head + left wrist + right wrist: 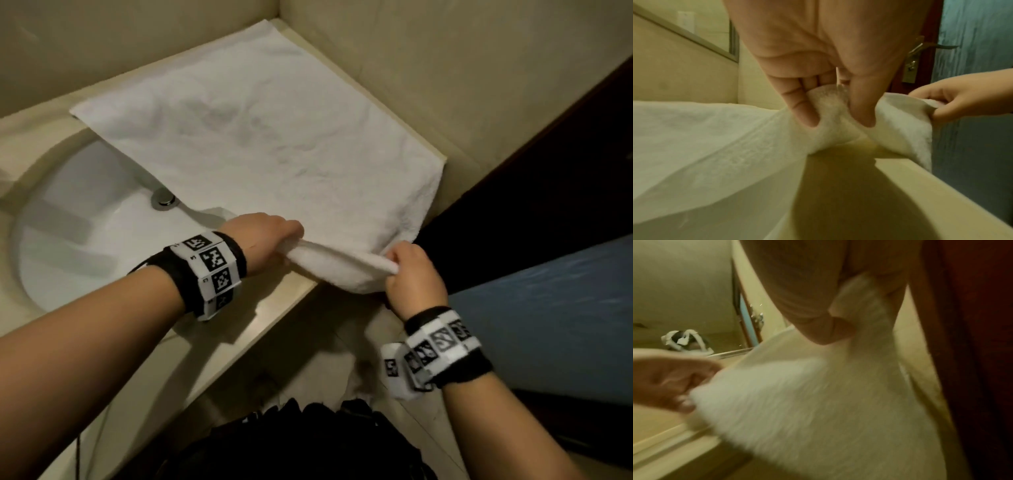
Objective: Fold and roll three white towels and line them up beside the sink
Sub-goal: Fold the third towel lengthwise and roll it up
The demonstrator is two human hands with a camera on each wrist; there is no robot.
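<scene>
A: What hems in the sink [85,219]?
B: Walls close behind and to its right; the spread towel [260,137] covers the counter [239,329] on that side and overhangs the basin's right rim.
A: Any free way?
B: Over the open basin and the counter's front strip.

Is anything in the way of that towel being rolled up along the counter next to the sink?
Nothing visible is. Both the left hand and the right hand already pinch the towel's near edge. The rest of the towel lies flat on the counter, partly over the sink, with nothing on top.
</scene>
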